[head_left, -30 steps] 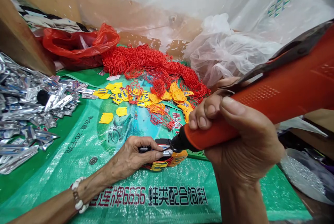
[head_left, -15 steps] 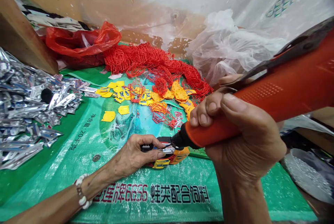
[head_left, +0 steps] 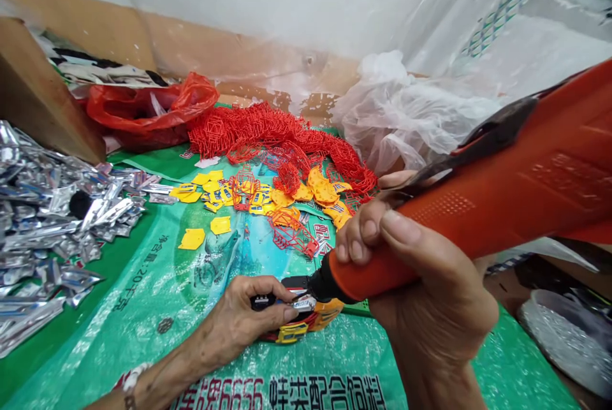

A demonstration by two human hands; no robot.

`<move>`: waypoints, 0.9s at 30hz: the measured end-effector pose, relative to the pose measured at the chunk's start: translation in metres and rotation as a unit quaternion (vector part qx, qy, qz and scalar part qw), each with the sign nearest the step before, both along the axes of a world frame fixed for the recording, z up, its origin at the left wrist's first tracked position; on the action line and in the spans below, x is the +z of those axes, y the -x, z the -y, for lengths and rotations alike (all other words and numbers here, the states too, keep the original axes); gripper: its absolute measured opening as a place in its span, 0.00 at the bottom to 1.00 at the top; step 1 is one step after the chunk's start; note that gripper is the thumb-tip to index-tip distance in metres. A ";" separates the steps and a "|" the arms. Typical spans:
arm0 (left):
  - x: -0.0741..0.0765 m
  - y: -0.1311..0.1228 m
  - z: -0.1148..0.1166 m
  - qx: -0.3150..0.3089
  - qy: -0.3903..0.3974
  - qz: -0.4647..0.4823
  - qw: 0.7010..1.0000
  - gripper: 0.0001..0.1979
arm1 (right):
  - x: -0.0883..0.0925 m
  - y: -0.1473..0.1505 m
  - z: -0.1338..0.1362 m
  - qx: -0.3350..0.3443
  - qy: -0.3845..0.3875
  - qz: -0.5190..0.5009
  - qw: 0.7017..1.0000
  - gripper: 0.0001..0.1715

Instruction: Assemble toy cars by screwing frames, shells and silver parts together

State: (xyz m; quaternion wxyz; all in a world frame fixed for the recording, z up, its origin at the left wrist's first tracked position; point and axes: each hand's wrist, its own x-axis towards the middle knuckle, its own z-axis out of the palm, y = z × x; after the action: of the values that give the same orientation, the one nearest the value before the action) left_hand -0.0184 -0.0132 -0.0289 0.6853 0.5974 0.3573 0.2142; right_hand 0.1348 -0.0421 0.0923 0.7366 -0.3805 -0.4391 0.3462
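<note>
My right hand (head_left: 421, 295) is wrapped round an orange power screwdriver (head_left: 478, 206), whose black tip presses down on a small toy piece (head_left: 301, 317) in red, yellow and black. My left hand (head_left: 243, 317) pinches that toy piece against the green woven sack (head_left: 182, 282) that covers the table. Just beyond the hands lie yellow plastic parts (head_left: 210, 225) and a heap of red lattice parts (head_left: 287, 136).
A pile of silver foil packets (head_left: 48, 225) fills the left side. At the back left sit a red plastic bag (head_left: 148, 104) and a wooden board (head_left: 38, 97). Crumpled clear plastic (head_left: 411, 110) lies at the back right. A round dish of small silvery bits (head_left: 568, 340) stands at the right.
The view has tilted up a little, so everything sits lower in the picture. Both hands keep the same hold on the screwdriver and the toy piece.
</note>
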 end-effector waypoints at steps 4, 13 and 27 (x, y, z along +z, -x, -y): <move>0.002 0.000 0.000 0.001 -0.008 -0.004 1.000 0.17 | 0.000 0.001 0.001 -0.010 0.011 -0.014 1.000 0.12; 0.005 -0.001 0.001 0.015 -0.015 -0.019 1.000 0.16 | 0.002 0.003 0.005 -0.022 0.017 0.003 1.000 0.13; 0.003 -0.004 0.005 0.034 0.001 -0.018 0.999 0.17 | 0.004 0.007 0.005 -0.041 0.025 -0.041 0.998 0.15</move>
State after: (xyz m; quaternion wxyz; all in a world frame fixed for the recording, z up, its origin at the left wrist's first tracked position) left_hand -0.0148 -0.0178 -0.0260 0.6715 0.5879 0.3903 0.2263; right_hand 0.1274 -0.0468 0.0967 0.7579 -0.4022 -0.3837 0.3416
